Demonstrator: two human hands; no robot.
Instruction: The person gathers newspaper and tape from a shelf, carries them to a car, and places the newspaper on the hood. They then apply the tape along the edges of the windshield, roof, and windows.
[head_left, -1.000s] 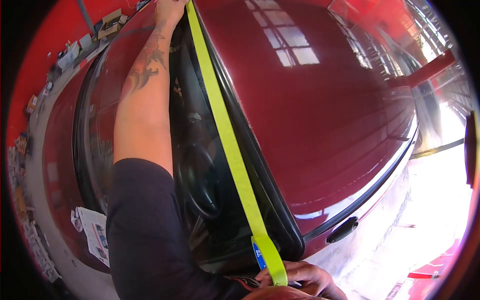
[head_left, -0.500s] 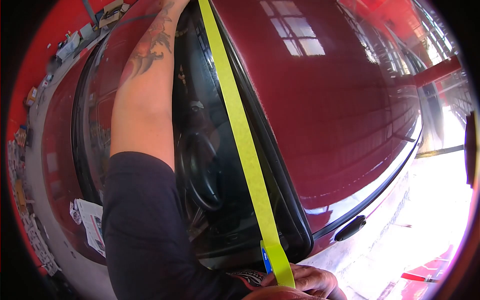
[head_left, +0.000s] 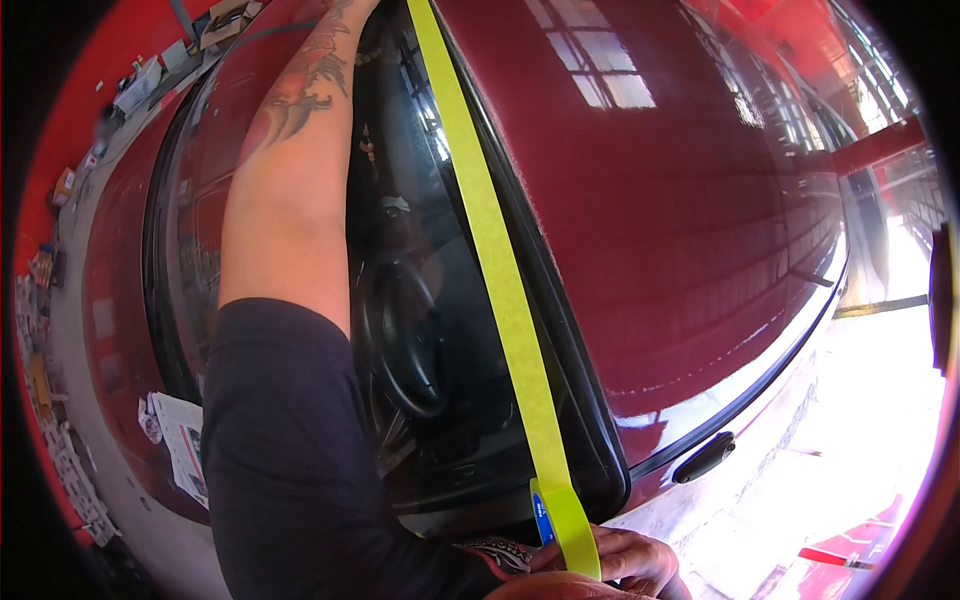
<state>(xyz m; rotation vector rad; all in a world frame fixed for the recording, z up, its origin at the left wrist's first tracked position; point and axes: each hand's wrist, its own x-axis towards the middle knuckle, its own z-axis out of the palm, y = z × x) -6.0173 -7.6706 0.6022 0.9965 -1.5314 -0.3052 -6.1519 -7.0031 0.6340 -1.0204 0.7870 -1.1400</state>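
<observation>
A roll of yellow-green tape (head_left: 568, 530) with a blue inner core sits in my right hand (head_left: 625, 560) at the bottom, its fingers wrapped round the roll. From it a long strip of tape (head_left: 490, 230) runs taut up to the top edge, over the dark windshield (head_left: 440, 330) and beside its black trim. My left arm, tattooed and in a dark sleeve, stretches up along the glass. The left hand itself lies beyond the top edge. Behind the glass a steering wheel is visible.
A dark red car panel (head_left: 650, 230) with window reflections spans the right side, with a black door handle (head_left: 705, 457) below it. Newspaper (head_left: 182, 445) lies at the lower left. Boxes and tools line the red wall at the far left.
The tape roll and my right hand sit slightly further right and lower. The strip has shifted slightly right in view, still taut.
</observation>
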